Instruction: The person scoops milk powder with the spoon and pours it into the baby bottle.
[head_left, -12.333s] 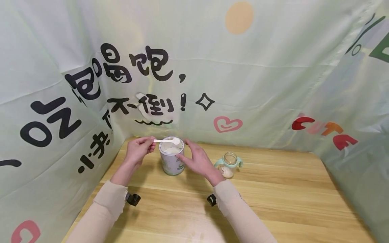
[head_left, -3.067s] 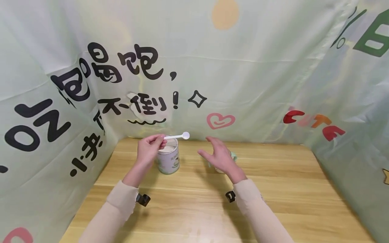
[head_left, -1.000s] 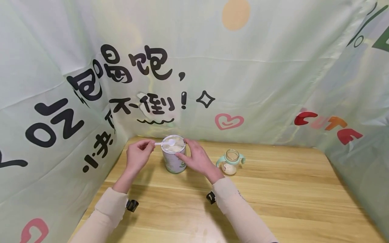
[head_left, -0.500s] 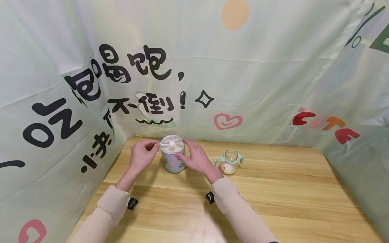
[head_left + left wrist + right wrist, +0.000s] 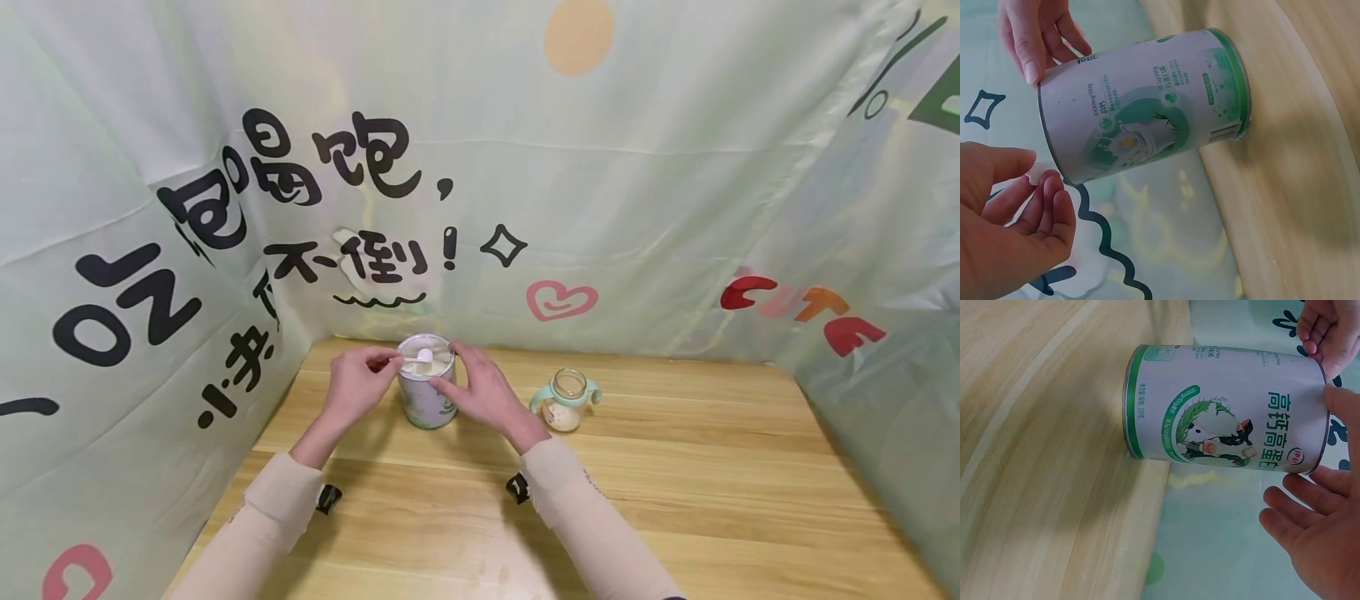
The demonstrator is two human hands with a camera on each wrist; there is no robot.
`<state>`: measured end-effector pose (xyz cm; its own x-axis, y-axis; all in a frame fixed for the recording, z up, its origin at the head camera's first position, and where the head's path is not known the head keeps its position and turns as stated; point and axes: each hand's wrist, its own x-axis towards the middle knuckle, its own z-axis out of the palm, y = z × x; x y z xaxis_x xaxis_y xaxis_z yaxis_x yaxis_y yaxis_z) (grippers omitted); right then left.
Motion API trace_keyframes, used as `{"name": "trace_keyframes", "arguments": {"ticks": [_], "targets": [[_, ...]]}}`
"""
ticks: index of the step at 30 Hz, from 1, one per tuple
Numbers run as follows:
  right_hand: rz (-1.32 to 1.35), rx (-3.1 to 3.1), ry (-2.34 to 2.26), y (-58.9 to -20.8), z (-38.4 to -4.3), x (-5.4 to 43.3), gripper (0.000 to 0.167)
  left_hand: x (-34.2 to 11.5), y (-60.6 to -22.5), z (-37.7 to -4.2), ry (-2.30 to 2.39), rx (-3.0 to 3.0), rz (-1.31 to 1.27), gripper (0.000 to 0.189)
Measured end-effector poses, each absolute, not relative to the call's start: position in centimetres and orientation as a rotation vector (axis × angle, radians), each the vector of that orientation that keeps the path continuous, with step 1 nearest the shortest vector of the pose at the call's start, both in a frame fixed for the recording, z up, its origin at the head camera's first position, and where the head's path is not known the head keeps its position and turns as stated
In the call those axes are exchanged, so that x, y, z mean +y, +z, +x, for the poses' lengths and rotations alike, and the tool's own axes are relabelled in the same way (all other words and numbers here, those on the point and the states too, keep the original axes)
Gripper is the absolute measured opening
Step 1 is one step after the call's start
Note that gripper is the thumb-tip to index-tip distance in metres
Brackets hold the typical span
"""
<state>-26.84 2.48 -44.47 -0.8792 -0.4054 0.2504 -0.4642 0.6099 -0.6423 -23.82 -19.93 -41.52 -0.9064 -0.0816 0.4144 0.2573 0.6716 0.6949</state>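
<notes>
A lilac milk powder can (image 5: 430,404) stands upright near the back of the table, open at the top, with pale powder inside. My left hand (image 5: 358,385) pinches the handle of a white measuring scoop (image 5: 424,357), whose bowl is inside the can's mouth. In the left wrist view only the handle's end shows between thumb and fingers. My right hand (image 5: 486,390) holds the can's rim from the right, thumb in front and fingers behind. The right wrist view shows the can's front (image 5: 1222,412) with a cow's head on it.
To the right of the can stands a lidless baby bottle (image 5: 566,404) with mint-green handles and pale powder in it. The wooden table (image 5: 660,500) is backed by a printed cloth (image 5: 660,225) that rises right behind the can.
About three seconds ago the scoop was held above the can and my right hand was by the bottle. Since one second ago, my left hand has shifted right and the scoop sits differently inside.
</notes>
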Motion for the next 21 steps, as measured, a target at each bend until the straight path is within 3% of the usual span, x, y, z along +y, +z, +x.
{"name": "trace_keyframes", "arguments": {"ticks": [21], "targets": [[0.773,-2.717,1.091,-44.65,-27.01,2.41,0.077,-19.30,-41.69,-24.37,-0.929,-2.468,-0.346,0.010]]}}
